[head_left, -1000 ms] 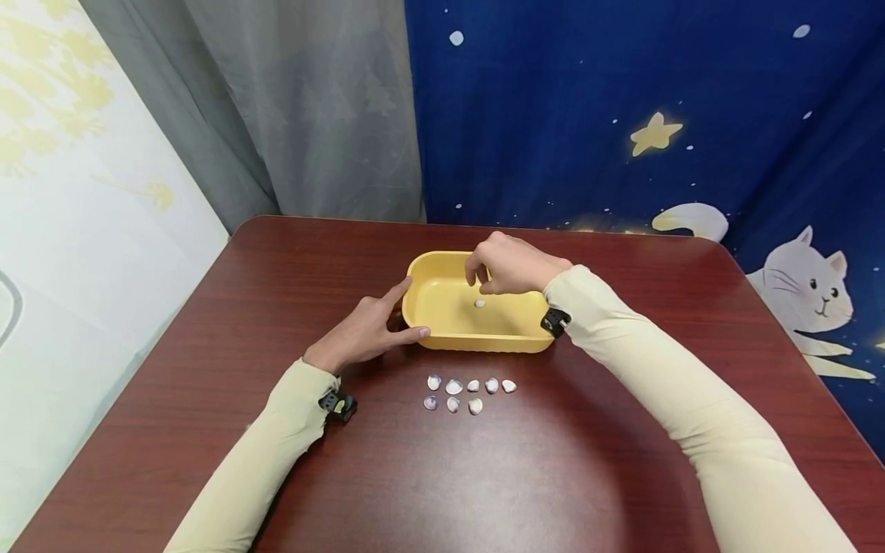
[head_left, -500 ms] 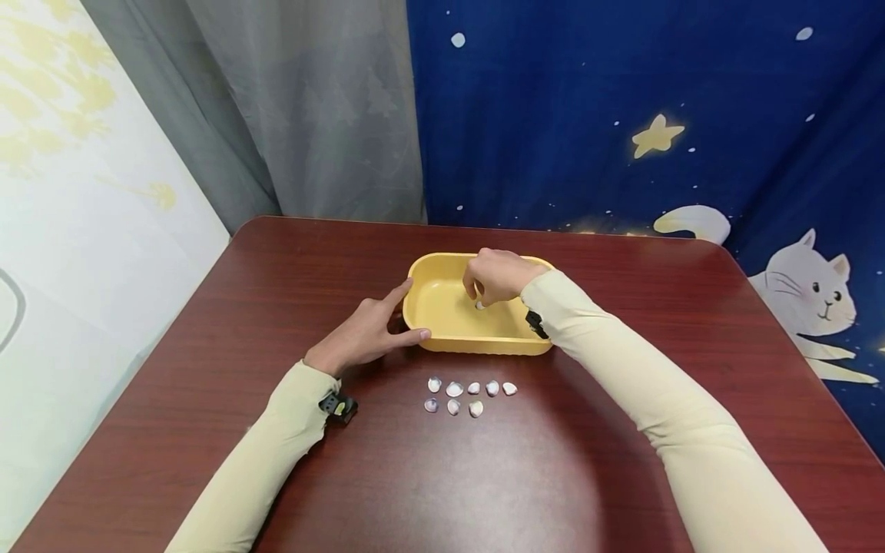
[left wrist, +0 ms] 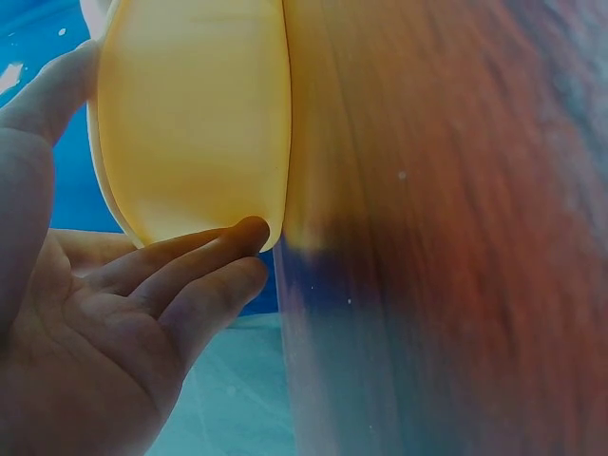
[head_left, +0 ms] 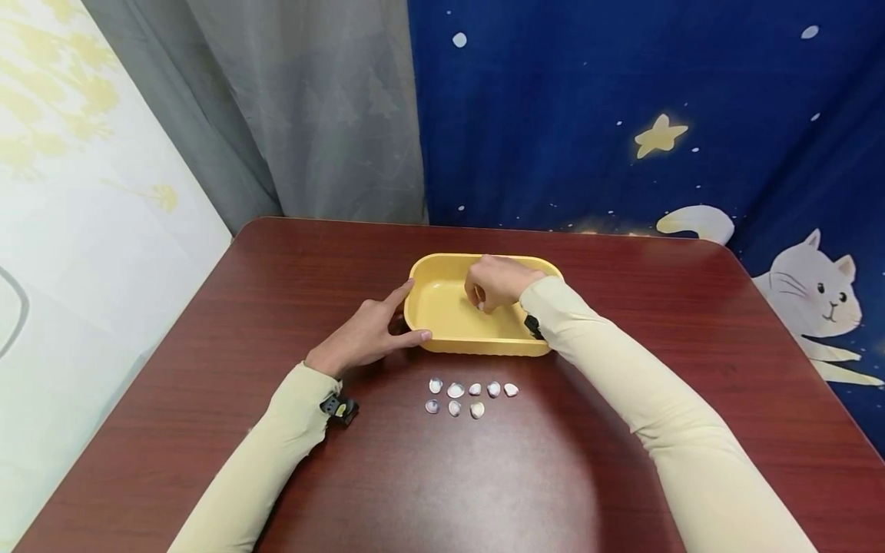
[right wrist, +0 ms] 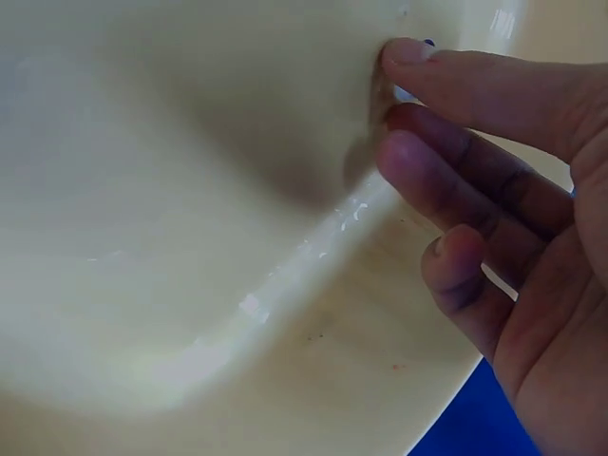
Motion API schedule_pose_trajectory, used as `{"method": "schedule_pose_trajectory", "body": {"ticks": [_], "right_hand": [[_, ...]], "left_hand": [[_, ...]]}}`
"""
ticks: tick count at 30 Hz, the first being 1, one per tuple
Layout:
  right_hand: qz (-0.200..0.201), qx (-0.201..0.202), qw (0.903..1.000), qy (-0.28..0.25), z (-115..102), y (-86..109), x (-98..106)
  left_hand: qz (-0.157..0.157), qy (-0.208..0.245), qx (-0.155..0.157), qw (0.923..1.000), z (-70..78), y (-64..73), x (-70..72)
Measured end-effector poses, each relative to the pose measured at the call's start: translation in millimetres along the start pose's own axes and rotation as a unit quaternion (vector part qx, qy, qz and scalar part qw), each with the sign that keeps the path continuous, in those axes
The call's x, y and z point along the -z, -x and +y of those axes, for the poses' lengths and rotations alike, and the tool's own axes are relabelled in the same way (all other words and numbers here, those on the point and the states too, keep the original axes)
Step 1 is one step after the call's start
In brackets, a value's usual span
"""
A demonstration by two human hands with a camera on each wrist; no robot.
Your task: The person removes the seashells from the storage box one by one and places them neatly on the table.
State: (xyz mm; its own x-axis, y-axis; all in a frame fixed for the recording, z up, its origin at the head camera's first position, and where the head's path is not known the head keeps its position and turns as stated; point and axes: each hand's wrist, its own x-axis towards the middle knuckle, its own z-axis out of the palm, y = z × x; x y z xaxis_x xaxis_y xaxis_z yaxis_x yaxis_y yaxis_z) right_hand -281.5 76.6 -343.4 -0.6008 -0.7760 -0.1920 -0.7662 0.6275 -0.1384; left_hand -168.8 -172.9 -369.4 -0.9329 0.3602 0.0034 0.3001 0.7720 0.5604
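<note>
A yellow plastic basin (head_left: pixel 442 307) stands on the table. My left hand (head_left: pixel 366 330) spans its left end in the head view, thumb by the near side and index finger at the rim. In the left wrist view, the fingers (left wrist: pixel 204 261) lie fairly straight against the basin's outer wall. My right hand (head_left: pixel 499 282) reaches down inside the basin, thumb and fingertips pinching a small white seashell (right wrist: pixel 405 95), mostly hidden between them. Several more seashells (head_left: pixel 455 390) lie in two rows on the table in front of the basin.
The dark red wooden table (head_left: pixel 332 253) has a rounded far edge. Behind it hang a grey curtain (head_left: pixel 332 115) and a blue curtain (head_left: pixel 553 115) with stars and a cat. A white patterned sheet (head_left: pixel 83 230) is at the left.
My right hand has lowered into the basin and closed its fingertips on the shell that lay on the basin floor. The left hand has stayed at the basin's left end.
</note>
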Motion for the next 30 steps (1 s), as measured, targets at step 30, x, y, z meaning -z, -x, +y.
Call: {"method": "schedule_pose_trajectory", "body": {"ticks": [30], "right_hand": [[-0.013, -0.016, 0.9997, 0.011, 4.3, 3.5, -0.4]], "left_hand": [[0.003, 0.004, -0.002, 1.0, -3.0, -0.9, -3.6]]}}
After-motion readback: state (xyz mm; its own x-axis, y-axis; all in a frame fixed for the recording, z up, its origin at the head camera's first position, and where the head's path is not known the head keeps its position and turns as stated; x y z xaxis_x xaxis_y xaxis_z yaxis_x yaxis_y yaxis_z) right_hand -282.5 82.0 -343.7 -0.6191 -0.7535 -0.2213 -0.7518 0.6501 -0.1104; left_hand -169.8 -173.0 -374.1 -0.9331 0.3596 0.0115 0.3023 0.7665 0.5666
